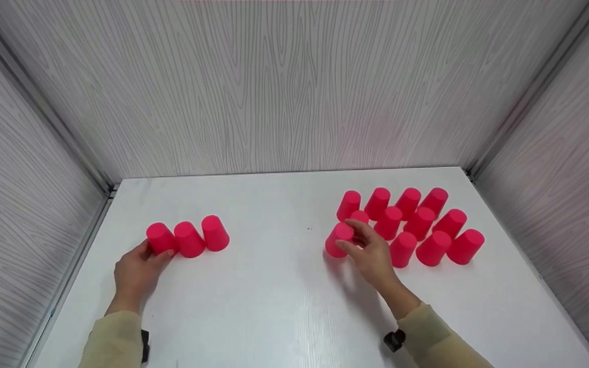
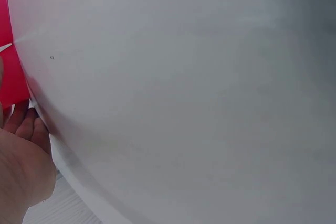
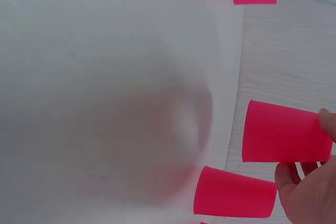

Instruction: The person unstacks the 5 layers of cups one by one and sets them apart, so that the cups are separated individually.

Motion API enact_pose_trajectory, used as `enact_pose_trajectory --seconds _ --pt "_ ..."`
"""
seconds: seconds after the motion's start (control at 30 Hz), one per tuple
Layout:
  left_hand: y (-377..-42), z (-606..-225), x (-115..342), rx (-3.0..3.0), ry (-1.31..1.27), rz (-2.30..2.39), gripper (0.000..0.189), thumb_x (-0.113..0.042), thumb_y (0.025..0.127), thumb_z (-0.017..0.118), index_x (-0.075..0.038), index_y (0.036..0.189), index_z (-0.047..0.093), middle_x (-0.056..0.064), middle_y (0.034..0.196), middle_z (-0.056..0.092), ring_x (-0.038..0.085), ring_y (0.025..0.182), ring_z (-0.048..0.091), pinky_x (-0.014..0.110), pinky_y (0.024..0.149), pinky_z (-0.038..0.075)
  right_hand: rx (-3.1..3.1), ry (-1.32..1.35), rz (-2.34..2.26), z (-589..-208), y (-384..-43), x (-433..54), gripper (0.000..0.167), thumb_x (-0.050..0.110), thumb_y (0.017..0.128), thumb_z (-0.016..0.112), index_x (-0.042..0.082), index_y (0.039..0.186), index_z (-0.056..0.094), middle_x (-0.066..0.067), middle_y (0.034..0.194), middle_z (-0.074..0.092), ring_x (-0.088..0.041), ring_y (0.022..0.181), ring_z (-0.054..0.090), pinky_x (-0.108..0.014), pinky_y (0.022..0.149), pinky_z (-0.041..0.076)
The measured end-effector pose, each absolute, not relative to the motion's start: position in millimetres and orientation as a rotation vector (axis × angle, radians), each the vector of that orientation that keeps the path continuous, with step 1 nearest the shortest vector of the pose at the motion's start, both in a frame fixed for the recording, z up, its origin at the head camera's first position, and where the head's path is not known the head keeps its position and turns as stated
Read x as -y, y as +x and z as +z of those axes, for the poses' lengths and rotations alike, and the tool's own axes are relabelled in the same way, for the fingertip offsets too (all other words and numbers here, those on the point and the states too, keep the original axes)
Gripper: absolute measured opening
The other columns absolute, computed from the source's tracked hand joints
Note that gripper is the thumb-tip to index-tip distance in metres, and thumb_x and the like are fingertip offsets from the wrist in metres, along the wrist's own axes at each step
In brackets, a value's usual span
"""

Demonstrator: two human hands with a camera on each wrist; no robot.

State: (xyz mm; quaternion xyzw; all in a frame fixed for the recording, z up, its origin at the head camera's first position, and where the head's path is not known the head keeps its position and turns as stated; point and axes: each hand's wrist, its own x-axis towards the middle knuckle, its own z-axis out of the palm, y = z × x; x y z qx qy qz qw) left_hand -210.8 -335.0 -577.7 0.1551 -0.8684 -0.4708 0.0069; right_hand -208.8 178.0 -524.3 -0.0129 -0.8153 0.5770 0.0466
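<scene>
Three bright pink cups stand upside down in a slanting row on the left of the white table [image 1: 264, 286]. My left hand [image 1: 137, 272] grips the leftmost cup [image 1: 160, 237] low down, thumb on its right side and fingers on its left. Close beside it are the middle cup [image 1: 189, 240] and the right cup [image 1: 216, 233] of that row. My right hand [image 1: 374, 256] pinches another upside-down pink cup [image 3: 283, 134] between thumb and fingers. In the right wrist view this cup is raised off the table, with a second cup [image 3: 233, 193] standing just behind it.
Several more upside-down pink cups stand in rows at the right, among them a front corner cup [image 1: 466, 247] and a back corner cup [image 1: 434, 202]. Wood-grain panels enclose the table: a back wall [image 1: 284, 92], a left wall [image 1: 8, 204] and a right wall [image 1: 565, 194].
</scene>
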Motion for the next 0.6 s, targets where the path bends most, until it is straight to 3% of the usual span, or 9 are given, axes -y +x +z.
enact_pose_trajectory --seconds 0.6 --pt "-211 -577 335 2.727 0.49 -1.479 0.086 -0.048 0.099 0.075 -0.014 0.167 0.036 0.018 0.16 0.05 0.045 0.147 0.045 0.051 0.109 0.051 2.518 -0.154 1.758 -542 -188 -223 0.066 0.022 0.089 0.089 0.019 0.149 0.059 -0.002 0.14 0.061 -0.026 0.129 0.06 -0.038 0.103 0.057"
